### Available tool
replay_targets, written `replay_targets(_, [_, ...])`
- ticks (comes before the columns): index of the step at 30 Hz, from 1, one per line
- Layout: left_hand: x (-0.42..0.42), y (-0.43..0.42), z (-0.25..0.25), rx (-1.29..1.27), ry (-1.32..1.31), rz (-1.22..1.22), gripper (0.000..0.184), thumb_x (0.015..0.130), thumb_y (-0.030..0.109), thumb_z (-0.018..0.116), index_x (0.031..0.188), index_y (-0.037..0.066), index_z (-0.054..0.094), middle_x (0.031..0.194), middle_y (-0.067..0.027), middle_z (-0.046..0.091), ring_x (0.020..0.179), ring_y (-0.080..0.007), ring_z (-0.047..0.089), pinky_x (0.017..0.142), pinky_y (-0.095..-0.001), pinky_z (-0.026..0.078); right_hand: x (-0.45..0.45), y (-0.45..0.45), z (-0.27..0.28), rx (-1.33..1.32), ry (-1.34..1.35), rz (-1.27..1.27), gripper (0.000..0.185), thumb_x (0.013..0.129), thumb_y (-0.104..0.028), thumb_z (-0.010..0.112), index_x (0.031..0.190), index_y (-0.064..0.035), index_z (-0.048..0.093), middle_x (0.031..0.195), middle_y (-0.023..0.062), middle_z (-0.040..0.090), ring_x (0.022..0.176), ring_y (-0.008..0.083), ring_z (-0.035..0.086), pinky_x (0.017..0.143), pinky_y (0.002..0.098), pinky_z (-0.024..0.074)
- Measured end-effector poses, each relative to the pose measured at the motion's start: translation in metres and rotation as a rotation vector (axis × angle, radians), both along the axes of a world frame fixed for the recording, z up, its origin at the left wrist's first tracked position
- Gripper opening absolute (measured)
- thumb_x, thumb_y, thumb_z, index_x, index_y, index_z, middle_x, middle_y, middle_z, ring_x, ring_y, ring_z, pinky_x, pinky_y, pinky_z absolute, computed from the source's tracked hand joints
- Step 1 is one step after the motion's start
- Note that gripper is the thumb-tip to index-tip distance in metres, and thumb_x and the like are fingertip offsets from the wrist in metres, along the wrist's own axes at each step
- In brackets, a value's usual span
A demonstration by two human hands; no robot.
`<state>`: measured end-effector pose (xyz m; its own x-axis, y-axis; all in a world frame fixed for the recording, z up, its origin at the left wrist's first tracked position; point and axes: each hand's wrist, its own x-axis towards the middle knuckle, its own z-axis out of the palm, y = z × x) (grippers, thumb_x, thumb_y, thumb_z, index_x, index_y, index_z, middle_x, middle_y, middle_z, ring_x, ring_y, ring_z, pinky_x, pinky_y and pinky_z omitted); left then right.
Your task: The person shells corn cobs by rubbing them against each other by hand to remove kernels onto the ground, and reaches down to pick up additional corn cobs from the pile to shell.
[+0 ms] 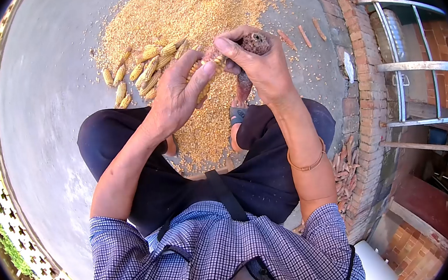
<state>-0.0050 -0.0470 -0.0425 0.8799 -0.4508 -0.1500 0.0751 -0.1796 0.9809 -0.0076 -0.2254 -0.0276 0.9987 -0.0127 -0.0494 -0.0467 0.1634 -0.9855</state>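
My left hand (181, 90) is closed around a partly shelled corn cob (220, 62), its thumb along the yellow kernels. Up against the same cob, my right hand (257, 64) has its fingers wrapped round reddish-brown bare cobs (256, 43); another dark reddish piece (243, 87) hangs below that palm. Exactly how the pieces meet between the hands is partly hidden by the fingers. Under both hands lies a spread of loose kernels (209, 125). Whole yellow cobs (148, 70) are heaped just beyond my left hand.
More loose kernels (169, 15) cover the grey floor (42, 103) ahead. Bare cobs (304, 35) lie at right, with a pile (345, 171) beside the brick edge (368, 99). A metal ladder-like frame (419, 66) stands beyond it. My bent knees flank the kernels.
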Motion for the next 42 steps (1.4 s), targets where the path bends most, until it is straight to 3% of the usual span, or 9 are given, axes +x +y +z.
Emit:
replay_targets(8, [-0.005, -0.012, 0.014, -0.227, 0.431, 0.035, 0.043, 0.102, 0.043, 0.042, 0.11, 0.002, 0.053, 0.074, -0.0061, 0.053, 0.056, -0.0113, 0.051, 0.045, -0.0228, 0.04, 0.0, 0.0, -0.006, -0.031, 0.044, -0.058, 0.02, 0.084, -0.017, 0.076, 0.081, 0.0007, 0.069, 0.068, 0.0026, 0.065, 0.058, 0.006, 0.056, 0.052, 0.0213, 0.0449])
replay_targets(19, [0.007, -0.007, 0.003, -0.294, 0.431, 0.015, 0.043, 0.102, 0.043, 0.042, 0.111, 0.002, 0.054, 0.073, -0.0093, 0.059, 0.05, -0.0126, 0.055, 0.041, -0.023, 0.041, 0.002, -0.006, -0.006, -0.027, 0.065, -0.014, 0.017, 0.083, -0.017, 0.077, 0.084, -0.0007, 0.07, 0.07, 0.0018, 0.065, 0.059, 0.0063, 0.057, 0.055, 0.0206, 0.0462])
replay_targets(25, [0.014, 0.007, 0.015, -0.475, 0.593, 0.0, 0.048, 0.103, 0.045, 0.037, 0.106, 0.0, 0.055, 0.076, -0.0106, 0.061, 0.053, -0.0131, 0.057, 0.041, -0.0235, 0.042, 0.002, -0.011, -0.002, 0.044, -0.193, -0.059, 0.017, 0.086, -0.016, 0.074, 0.093, -0.0008, 0.07, 0.081, 0.0032, 0.068, 0.063, 0.0061, 0.06, 0.042, 0.0185, 0.0449])
replay_targets(28, [0.013, 0.015, 0.018, -0.579, 0.607, -0.119, 0.049, 0.101, 0.045, 0.041, 0.111, -0.003, 0.053, 0.08, -0.014, 0.062, 0.053, -0.0143, 0.057, 0.04, -0.0236, 0.043, 0.0, -0.015, 0.008, 0.193, -0.075, -0.031, 0.016, 0.088, -0.014, 0.071, 0.098, -0.0006, 0.069, 0.087, 0.0066, 0.069, 0.07, 0.0092, 0.065, 0.038, 0.0207, 0.0492])
replay_targets(29, [0.01, 0.015, 0.016, -0.597, 0.571, -0.161, 0.051, 0.1, 0.046, 0.044, 0.113, -0.003, 0.052, 0.081, -0.0151, 0.062, 0.051, -0.0143, 0.057, 0.039, -0.0229, 0.042, 0.001, -0.017, 0.008, 0.212, -0.083, -0.012, 0.019, 0.09, -0.012, 0.067, 0.104, 0.0001, 0.066, 0.093, 0.0094, 0.07, 0.076, 0.0121, 0.067, 0.04, 0.0248, 0.0547])
replay_targets(32, [0.007, 0.013, 0.014, -0.64, 0.518, -0.26, 0.061, 0.091, 0.045, 0.06, 0.123, -0.004, 0.045, 0.085, -0.0179, 0.061, 0.049, -0.0148, 0.056, 0.037, -0.0224, 0.042, 0.0, -0.022, 0.011, 0.223, -0.119, 0.073, 0.019, 0.094, -0.012, 0.06, 0.109, -0.0008, 0.064, 0.104, 0.0138, 0.069, 0.092, 0.0174, 0.066, 0.084, 0.0307, 0.0521])
replay_targets(38, [0.005, 0.003, 0.009, -0.527, 0.341, -0.155, 0.074, 0.08, 0.042, 0.075, 0.13, -0.002, 0.042, 0.081, -0.0066, 0.055, 0.058, -0.0085, 0.052, 0.043, -0.0195, 0.038, 0.004, -0.014, 0.013, 0.231, -0.085, 0.039, 0.026, 0.093, -0.011, 0.059, 0.117, -0.001, 0.06, 0.118, 0.0141, 0.064, 0.106, 0.0188, 0.061, 0.094, 0.0342, 0.0477])
replay_targets(39, [0.005, 0.005, 0.008, -0.501, 0.369, -0.154, 0.069, 0.084, 0.035, 0.074, 0.133, -0.001, 0.041, 0.081, -0.0004, 0.05, 0.063, -0.0054, 0.048, 0.047, -0.0179, 0.035, 0.004, -0.011, 0.012, 0.227, -0.117, 0.038, 0.029, 0.093, -0.01, 0.059, 0.12, -0.0011, 0.058, 0.121, 0.0142, 0.062, 0.11, 0.0194, 0.059, 0.096, 0.0345, 0.0463])
replay_targets(42, [0.003, 0.003, 0.007, -0.373, 0.247, -0.095, 0.059, 0.089, 0.027, 0.069, 0.134, -0.001, 0.042, 0.082, 0.0017, 0.05, 0.063, -0.0039, 0.046, 0.05, -0.0172, 0.034, 0.001, 0.0, 0.01, 0.172, -0.19, 0.021, 0.037, 0.092, -0.008, 0.057, 0.128, -0.0011, 0.054, 0.128, 0.0147, 0.057, 0.12, 0.0212, 0.054, 0.102, 0.0351, 0.0421])
